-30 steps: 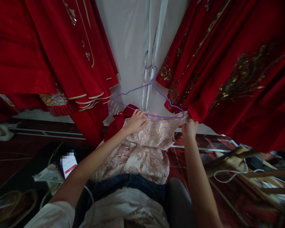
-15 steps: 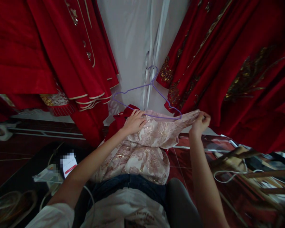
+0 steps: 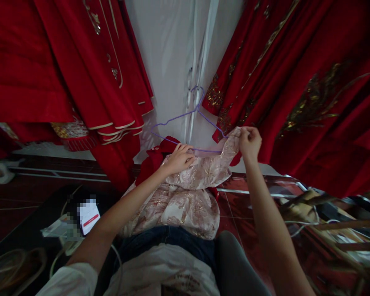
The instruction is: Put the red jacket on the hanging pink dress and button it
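Observation:
A pale pink floral dress (image 3: pixel 191 209) with gold threads is spread over my lap, its upper part bunched toward a thin purple hanger (image 3: pixel 179 117). My right hand (image 3: pixel 250 143) pinches the dress's shoulder end, which is raised and covers the hanger's right corner. My left hand (image 3: pixel 179 159) lies over the dress's top edge at the hanger's lower bar, fingers curled on the cloth and holding it. The hanger's left corner is bare. Its hook sits at the metal rings on the upright rail (image 3: pixel 200 61). Red cloth (image 3: pixel 151 162) shows behind my left hand.
Red embroidered garments hang on the left (image 3: pixel 95 74) and right (image 3: pixel 296 94). A lit phone (image 3: pixel 89 218) lies on a dark surface by my left forearm. Wooden pieces and a white cord (image 3: pixel 305 222) are at the lower right. A metal bar (image 3: pixel 259 193) runs low across the floor.
My right hand has moved left and up with the dress's shoulder end, bringing it over the hanger's right corner. My left hand has shifted slightly right.

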Demonstrator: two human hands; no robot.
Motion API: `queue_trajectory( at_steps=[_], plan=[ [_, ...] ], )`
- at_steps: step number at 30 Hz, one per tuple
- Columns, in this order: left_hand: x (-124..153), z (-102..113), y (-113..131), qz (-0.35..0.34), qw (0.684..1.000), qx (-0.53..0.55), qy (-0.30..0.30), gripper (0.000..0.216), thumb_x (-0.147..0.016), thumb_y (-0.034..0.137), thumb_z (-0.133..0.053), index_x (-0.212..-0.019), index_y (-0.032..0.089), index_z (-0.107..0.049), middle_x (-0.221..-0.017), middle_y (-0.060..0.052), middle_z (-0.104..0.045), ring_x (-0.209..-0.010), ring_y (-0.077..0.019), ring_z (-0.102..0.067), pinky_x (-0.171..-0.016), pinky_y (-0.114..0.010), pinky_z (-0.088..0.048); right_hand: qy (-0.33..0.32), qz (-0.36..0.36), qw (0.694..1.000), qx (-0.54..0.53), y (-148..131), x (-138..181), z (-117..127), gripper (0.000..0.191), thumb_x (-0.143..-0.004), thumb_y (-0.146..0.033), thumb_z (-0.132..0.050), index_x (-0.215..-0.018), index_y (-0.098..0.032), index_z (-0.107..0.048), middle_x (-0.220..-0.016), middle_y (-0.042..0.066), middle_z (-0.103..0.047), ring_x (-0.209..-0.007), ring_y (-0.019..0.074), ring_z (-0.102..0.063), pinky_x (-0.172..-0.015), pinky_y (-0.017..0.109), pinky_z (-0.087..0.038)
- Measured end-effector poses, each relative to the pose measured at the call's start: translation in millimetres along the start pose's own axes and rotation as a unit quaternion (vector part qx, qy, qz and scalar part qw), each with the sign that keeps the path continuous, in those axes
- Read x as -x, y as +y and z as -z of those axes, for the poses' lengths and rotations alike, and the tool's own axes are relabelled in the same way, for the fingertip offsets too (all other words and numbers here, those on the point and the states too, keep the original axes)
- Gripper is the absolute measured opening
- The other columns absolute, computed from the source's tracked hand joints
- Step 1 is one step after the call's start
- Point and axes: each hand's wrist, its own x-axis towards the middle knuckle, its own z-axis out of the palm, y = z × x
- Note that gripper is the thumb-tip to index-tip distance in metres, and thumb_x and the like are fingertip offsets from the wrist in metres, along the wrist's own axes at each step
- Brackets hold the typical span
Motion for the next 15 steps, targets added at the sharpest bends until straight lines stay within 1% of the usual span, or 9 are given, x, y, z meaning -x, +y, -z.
queue_trajectory(
  at_steps=[2,4,7,9,10,12,13,14,15],
  plan=[
    [-6.8,-6.9,3.6,0.001,1.000,0.030,-0.005,0.032,-0.093,0.036,-0.047,-0.086,0.021,-0.073,-0.124,-0.008,-0.057,-0.116,-0.0226,-0.048,-0.105,-0.045,-0.033,-0.047,0.035,0.997,0.041,-17.8,-3.8,-7.1,0.028,-0.087,-0.042,-0.049,-0.091,-0.018,-0.062,-0.082,0.005,-0.066,-0.073,0.0180,-0.059,-0.070,0.030,-0.045],
    [-13.0,-13.8,7.4,0.006,0.998,0.066,-0.003,0.033,-0.093,0.038,-0.046,-0.086,0.021,-0.073,-0.124,-0.008,-0.058,-0.115,-0.0213,-0.049,-0.103,-0.042,-0.035,-0.089,0.056,0.991,0.083,-28.5,-3.8,-11.7,0.027,-0.087,-0.042,-0.050,-0.091,-0.020,-0.063,-0.081,0.005,-0.067,-0.072,0.0190,-0.059,-0.069,0.030,-0.043],
    [-19.5,-19.4,8.8,0.027,0.992,0.121,0.010,0.032,-0.094,0.039,-0.046,-0.091,0.022,-0.073,-0.123,-0.007,-0.060,-0.114,-0.0198,-0.051,-0.103,-0.041,-0.035,-0.142,0.081,0.977,0.134,-33.6,1.0,-14.4,0.026,-0.087,-0.042,-0.050,-0.091,-0.020,-0.063,-0.078,0.006,-0.067,-0.071,0.0214,-0.060,-0.067,0.030,-0.041],
    [-22.4,-16.5,2.5,0.031,0.984,0.175,0.015,0.033,-0.094,0.041,-0.045,-0.094,0.022,-0.073,-0.122,-0.006,-0.062,-0.113,-0.0191,-0.052,-0.104,-0.040,-0.035,-0.154,0.102,0.971,0.150,-33.9,4.7,-14.1,0.028,-0.089,-0.044,-0.048,-0.089,-0.020,-0.062,-0.078,0.006,-0.067,-0.072,0.0218,-0.060,-0.068,0.030,-0.040],
    [-23.3,-12.5,-4.0,0.040,0.976,0.215,0.021,0.036,-0.095,0.042,-0.044,-0.096,0.021,-0.072,-0.122,-0.006,-0.063,-0.113,-0.0189,-0.054,-0.104,-0.039,-0.036,-0.150,0.112,0.970,0.154,-33.9,6.0,-13.5,0.029,-0.090,-0.046,-0.047,-0.088,-0.020,-0.061,-0.077,0.006,-0.067,-0.072,0.0216,-0.060,-0.069,0.030,-0.040],
    [-22.5,0.0,-24.9,0.091,0.947,0.302,0.060,0.044,-0.095,0.047,-0.039,-0.100,0.018,-0.070,-0.117,-0.008,-0.066,-0.108,-0.0187,-0.058,-0.097,-0.035,-0.042,-0.136,0.124,0.971,0.155,-33.8,6.7,-11.8,0.033,-0.091,-0.049,-0.044,-0.084,-0.021,-0.060,-0.075,0.004,-0.065,-0.071,0.0204,-0.058,-0.070,0.029,-0.039],
    [-19.8,7.9,-38.9,0.143,0.925,0.337,0.097,0.048,-0.095,0.050,-0.036,-0.103,0.016,-0.069,-0.112,-0.008,-0.068,-0.103,-0.0189,-0.061,-0.091,-0.033,-0.046,-0.130,0.125,0.972,0.153,-33.7,6.1,-10.8,0.035,-0.091,-0.051,-0.043,-0.082,-0.021,-0.059,-0.072,0.003,-0.064,-0.069,0.0196,-0.058,-0.069,0.028,-0.039],
    [-15.1,16.3,-54.8,0.199,0.904,0.349,0.147,0.050,-0.093,0.053,-0.037,-0.103,0.015,-0.068,-0.106,-0.008,-0.069,-0.097,-0.0190,-0.062,-0.086,-0.032,-0.047,-0.125,0.123,0.973,0.150,-33.4,5.0,-9.9,0.037,-0.091,-0.053,-0.043,-0.080,-0.021,-0.059,-0.069,0.003,-0.062,-0.067,0.0188,-0.056,-0.069,0.028,-0.038],
    [-8.2,24.7,-71.8,0.238,0.891,0.344,0.178,0.050,-0.090,0.055,-0.042,-0.101,0.014,-0.068,-0.099,-0.007,-0.070,-0.091,-0.0190,-0.063,-0.082,-0.031,-0.048,-0.125,0.119,0.975,0.143,-33.0,3.5,-9.1,0.039,-0.091,-0.054,-0.043,-0.079,-0.021,-0.059,-0.066,0.002,-0.060,-0.065,0.0181,-0.055,-0.068,0.027,-0.038]
  ],
)
